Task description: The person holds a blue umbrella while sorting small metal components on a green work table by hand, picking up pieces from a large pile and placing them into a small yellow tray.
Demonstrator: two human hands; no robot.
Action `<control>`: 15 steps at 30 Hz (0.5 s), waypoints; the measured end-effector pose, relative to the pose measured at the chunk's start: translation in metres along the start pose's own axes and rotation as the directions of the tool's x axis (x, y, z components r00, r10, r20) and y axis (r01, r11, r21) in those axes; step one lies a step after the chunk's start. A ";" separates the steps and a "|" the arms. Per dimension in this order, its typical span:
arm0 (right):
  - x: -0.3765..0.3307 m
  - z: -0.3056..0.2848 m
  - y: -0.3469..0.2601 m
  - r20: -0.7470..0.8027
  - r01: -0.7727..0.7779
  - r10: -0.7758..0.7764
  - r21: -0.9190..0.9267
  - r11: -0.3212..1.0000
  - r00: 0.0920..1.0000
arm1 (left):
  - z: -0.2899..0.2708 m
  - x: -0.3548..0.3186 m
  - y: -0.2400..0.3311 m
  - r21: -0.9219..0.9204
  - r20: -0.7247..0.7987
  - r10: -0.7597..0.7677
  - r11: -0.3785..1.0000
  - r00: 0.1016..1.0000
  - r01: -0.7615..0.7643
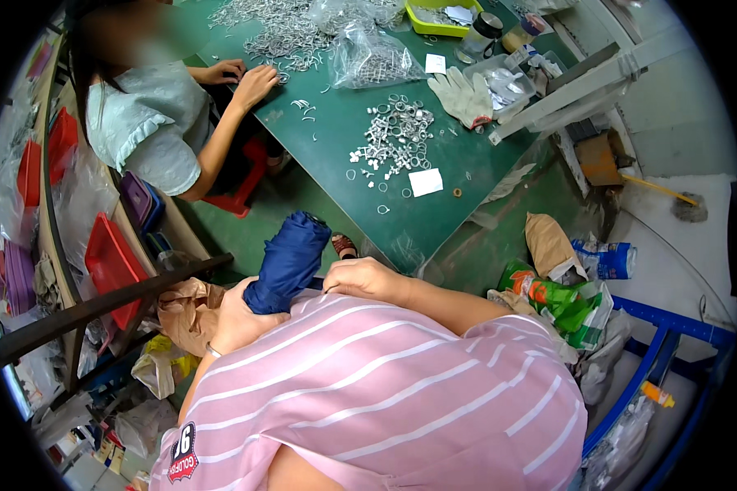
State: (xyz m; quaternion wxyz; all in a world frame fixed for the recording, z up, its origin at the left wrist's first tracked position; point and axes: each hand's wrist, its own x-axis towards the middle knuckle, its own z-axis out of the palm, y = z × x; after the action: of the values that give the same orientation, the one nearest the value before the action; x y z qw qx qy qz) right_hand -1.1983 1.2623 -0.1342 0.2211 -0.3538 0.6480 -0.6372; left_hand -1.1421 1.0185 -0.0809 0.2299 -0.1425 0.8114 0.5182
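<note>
A folded navy umbrella (291, 258) is held upright in front of my body, with my left hand (241, 317) wrapped round its lower part. To the right of it, my right hand (370, 278) is closed, its fingers curled against the hem of my pink striped shirt (377, 344). Whatever those fingertips may pinch is hidden. Beyond my hands stands the green table (336, 164), bearing a heap of small silvery metal rings and parts (397, 135) and a white paper slip (425, 182).
At the table's left side sits a co-worker (151, 131), hands by a larger metal pile (282, 33). A work glove (460, 96) lies near the right edge. Shelves with red trays (110, 266) stand left; bags (557, 303) and a blue frame (630, 409) are right.
</note>
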 end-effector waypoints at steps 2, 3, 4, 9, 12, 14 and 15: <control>0.001 0.002 0.001 -0.004 0.004 -0.004 0.035 0.999 1.000 | 0.000 -0.002 -0.001 0.090 -0.039 0.077 0.993 0.996 -0.073; 0.003 0.003 0.001 -0.008 0.006 -0.005 0.051 0.999 1.000 | 0.000 -0.001 0.001 0.044 -0.082 0.079 0.996 0.993 -0.076; 0.008 0.001 0.002 0.010 0.009 -0.009 0.016 1.000 1.000 | 0.002 0.001 0.003 -0.003 -0.126 0.079 0.997 0.989 -0.080; 0.058 0.017 -0.003 0.043 0.354 -0.353 -0.212 0.911 0.935 | -0.009 0.025 0.006 -0.075 -0.129 0.000 0.997 0.992 -0.009; 0.056 0.014 -0.010 -0.031 0.311 -0.323 -0.193 0.930 0.946 | -0.011 0.024 0.006 0.064 -0.202 0.040 0.998 0.979 -0.028; 0.046 0.007 -0.010 -0.055 0.240 -0.251 -0.158 0.958 0.966 | -0.009 0.020 0.012 0.060 -0.203 0.053 0.997 0.978 -0.041; 0.042 0.008 -0.007 -0.068 0.232 -0.243 -0.135 0.963 0.968 | -0.009 0.017 0.015 0.007 -0.194 0.034 0.999 0.980 -0.034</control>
State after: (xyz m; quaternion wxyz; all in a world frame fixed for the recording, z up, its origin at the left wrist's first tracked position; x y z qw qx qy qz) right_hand -1.2184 1.2267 -0.1209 0.0930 -0.4153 0.6485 -0.6311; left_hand -1.1656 1.0167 -0.0754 0.1411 -0.1780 0.8332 0.5041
